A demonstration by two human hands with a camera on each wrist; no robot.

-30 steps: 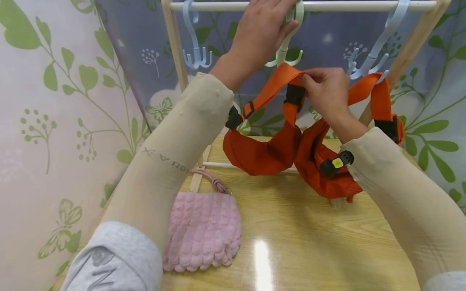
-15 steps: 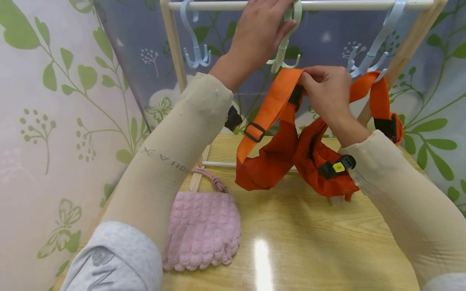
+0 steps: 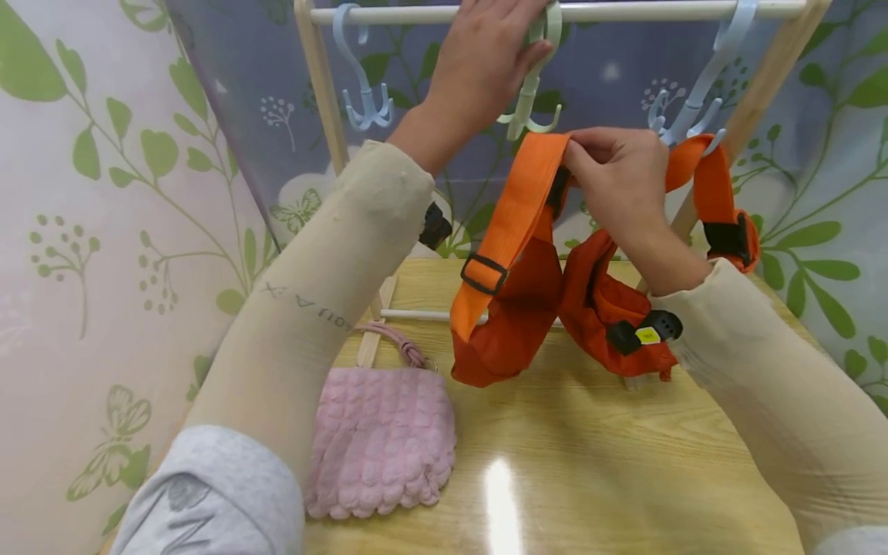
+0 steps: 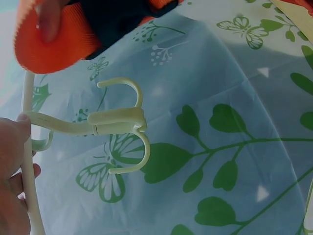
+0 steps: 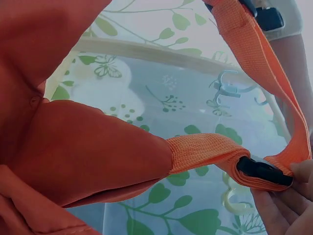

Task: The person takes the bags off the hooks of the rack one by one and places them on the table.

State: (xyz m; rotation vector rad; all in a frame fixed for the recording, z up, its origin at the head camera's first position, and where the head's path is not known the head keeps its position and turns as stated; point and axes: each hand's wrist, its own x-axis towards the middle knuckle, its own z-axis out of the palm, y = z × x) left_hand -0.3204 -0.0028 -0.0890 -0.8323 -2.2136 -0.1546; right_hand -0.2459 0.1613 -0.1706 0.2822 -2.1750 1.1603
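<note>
My left hand [image 3: 482,69] grips the white rail [image 3: 645,11] of a wooden rack, its thumb against the pale green hook [image 3: 523,100], whose prongs hang bare. Just below, my right hand [image 3: 620,173] pinches a folded orange strap [image 3: 516,200] near a black buckle [image 5: 264,170]. The strap belongs to an orange fabric bag [image 3: 506,331], which hangs above the table. A second orange pouch [image 3: 597,308] hangs beside it; I cannot tell whether both are one bag. At right, another orange strap [image 3: 711,185] loops over a blue hook [image 3: 690,116].
A pink puffy handbag [image 3: 385,439] lies on the wooden table [image 3: 590,478] at the rack's left foot. Another blue hook [image 3: 364,92] hangs at the rail's left end. Leaf-patterned cloth [image 3: 159,231] surrounds the table.
The orange strap has swung down and turned its flat side towards me, and the bag below it hangs lower. Both hands stay nearly in place; the view shifts slightly.
</note>
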